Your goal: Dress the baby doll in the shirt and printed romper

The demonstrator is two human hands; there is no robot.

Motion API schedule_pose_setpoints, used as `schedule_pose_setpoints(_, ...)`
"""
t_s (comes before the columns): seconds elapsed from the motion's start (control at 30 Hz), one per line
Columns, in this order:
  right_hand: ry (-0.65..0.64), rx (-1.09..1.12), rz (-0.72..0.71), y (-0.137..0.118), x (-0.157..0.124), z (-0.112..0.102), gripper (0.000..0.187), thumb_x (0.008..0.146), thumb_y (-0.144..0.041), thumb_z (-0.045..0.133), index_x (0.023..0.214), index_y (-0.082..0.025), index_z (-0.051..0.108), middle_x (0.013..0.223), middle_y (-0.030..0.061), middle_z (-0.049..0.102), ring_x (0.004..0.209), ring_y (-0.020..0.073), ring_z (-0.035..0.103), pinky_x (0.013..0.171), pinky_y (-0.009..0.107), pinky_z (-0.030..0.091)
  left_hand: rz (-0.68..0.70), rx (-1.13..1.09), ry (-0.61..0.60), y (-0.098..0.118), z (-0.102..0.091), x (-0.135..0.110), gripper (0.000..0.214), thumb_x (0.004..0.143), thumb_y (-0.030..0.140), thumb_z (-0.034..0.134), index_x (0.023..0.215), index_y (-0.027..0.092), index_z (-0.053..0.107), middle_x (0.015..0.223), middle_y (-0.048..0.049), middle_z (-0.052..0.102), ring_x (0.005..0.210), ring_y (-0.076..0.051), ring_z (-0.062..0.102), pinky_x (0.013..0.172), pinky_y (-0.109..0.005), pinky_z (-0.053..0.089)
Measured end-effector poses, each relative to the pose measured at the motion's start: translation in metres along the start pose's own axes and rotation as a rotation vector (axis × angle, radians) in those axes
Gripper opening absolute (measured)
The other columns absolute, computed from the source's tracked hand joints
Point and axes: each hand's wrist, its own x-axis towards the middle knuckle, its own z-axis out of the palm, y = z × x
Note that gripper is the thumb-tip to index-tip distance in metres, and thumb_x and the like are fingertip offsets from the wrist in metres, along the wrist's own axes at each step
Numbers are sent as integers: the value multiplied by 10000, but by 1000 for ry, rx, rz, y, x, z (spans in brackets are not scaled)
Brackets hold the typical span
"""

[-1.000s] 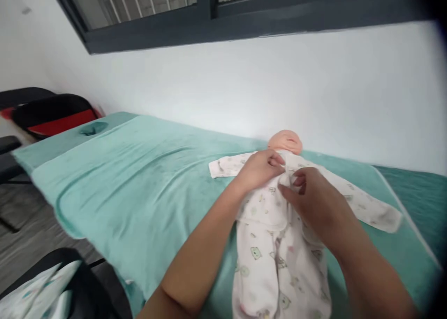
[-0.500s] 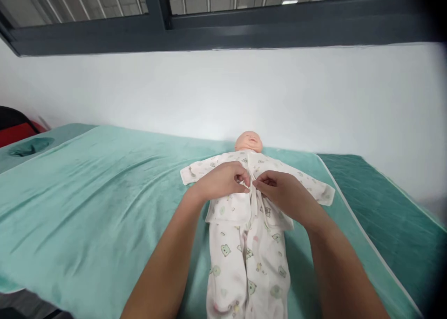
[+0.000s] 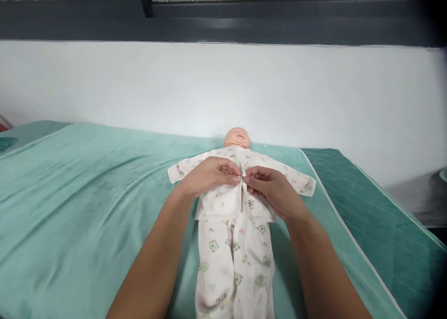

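Left side first: the left forearm comes up from the bottom edge at a slant, and the left hand (image 3: pixel 211 174) is palm-down with its fingers curled, thumb and fingertips pinched on the front edge of the printed baby top (image 3: pixel 220 202). That top's on a doll (image 3: pixel 236 136) lying face-up in the middle of the teal bed (image 3: pixel 104 207), head by the wall, sleeves spread, matching pants (image 3: pixel 216 263) below. Just right of the opening, the right hand (image 3: pixel 274 188) mirrors it, wrist bent inward, thumb and index pinched on the other edge. Fingertips nearly meet; whatever tiny bit is between them is too small to make out.

Compared with a second ago, the left hand's lower, away from the neck, and roughly level with the right. The right front panel was bunched up then; now it hangs flatter. View's swung right too.
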Motion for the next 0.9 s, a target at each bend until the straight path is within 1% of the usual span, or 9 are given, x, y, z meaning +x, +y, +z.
schedule_pose_setpoints(0.13,39,65,11,2,-1,2,326,703,-457,798,833,-180,688,636,-24,578,607,96,492,593,239,387,-7,-36,30,-6,0,1,211,735,324,752,854,158,697,807,-31,679,765,-138,620,750,-290,484)
schedule_pose_setpoints(0.3,93,15,-2,5,-1,6,330,703,-471,796,829,-182,702,650,-13,611,627,105,527,623,247,422,-8,-84,35,-9,0,2,240,691,335,793,817,152,701,782,-28,682,756,-137,618,744,-289,488)
schedule_pose_setpoints(0.53,68,27,34,3,-2,4,318,675,-416,832,868,-185,732,667,-7,635,632,103,554,631,237,446,-14,-54,49,-10,-2,3,244,695,353,792,785,152,687,739,-15,661,725,-122,594,696,-265,457)
schedule_pose_setpoints(0.77,29,42,-18,7,-2,1,273,772,-420,759,909,-184,751,703,12,662,682,110,580,666,238,459,-16,-10,63,-9,-2,2,225,710,352,768,780,155,684,739,-22,666,726,-129,601,691,-269,459)
schedule_pose_setpoints(0.9,37,38,-12,7,-2,2,264,779,-387,757,944,-181,758,697,18,671,680,113,591,658,235,468,-8,43,73,-6,0,0,210,719,355,745,757,158,682,724,-26,667,712,-135,599,684,-273,462)
